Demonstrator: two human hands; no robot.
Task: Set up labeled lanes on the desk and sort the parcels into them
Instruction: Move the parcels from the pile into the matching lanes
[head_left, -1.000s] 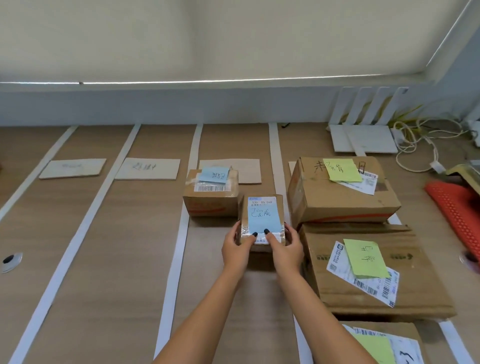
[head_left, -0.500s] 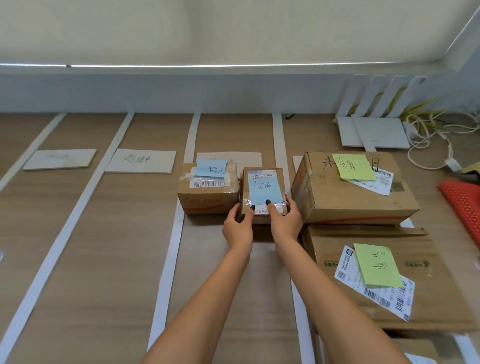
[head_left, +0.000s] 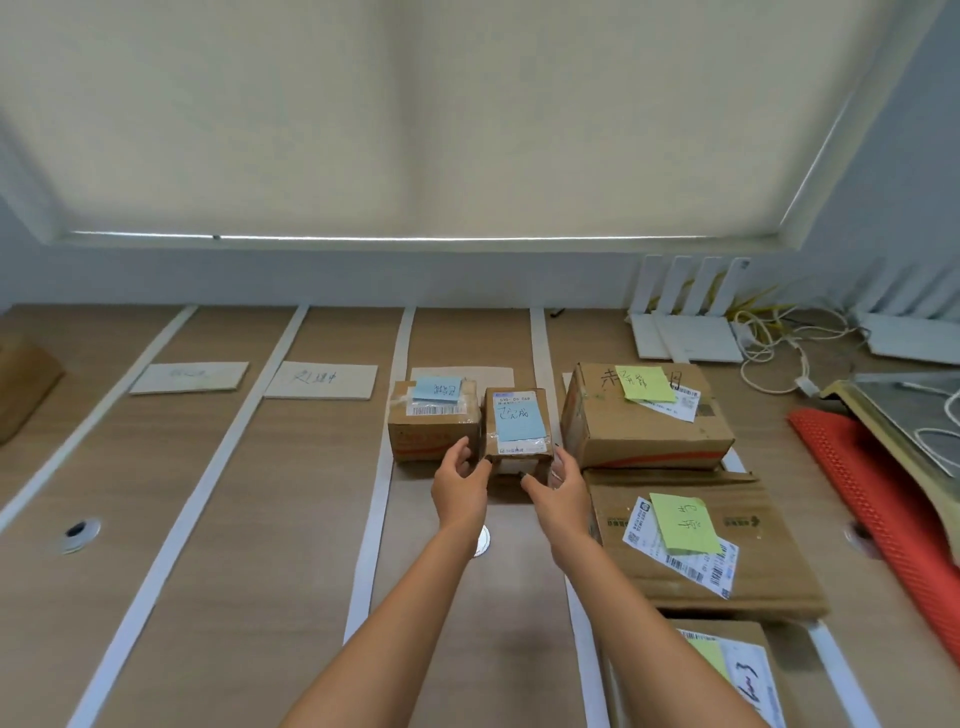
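Head view: left hand (head_left: 460, 486) and right hand (head_left: 563, 486) flank the small parcel (head_left: 518, 431) on the surface (head_left: 260, 519), each grip loosely apart and clasping nothing. Beyond the left grip sits a second parcel (head_left: 432, 426); right of the right grip, larger boxes (head_left: 644, 415).

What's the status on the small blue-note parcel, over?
Left hand and right hand open, flanking small parcel. Parcel down beside other blue-note parcel. Nothing blocking.
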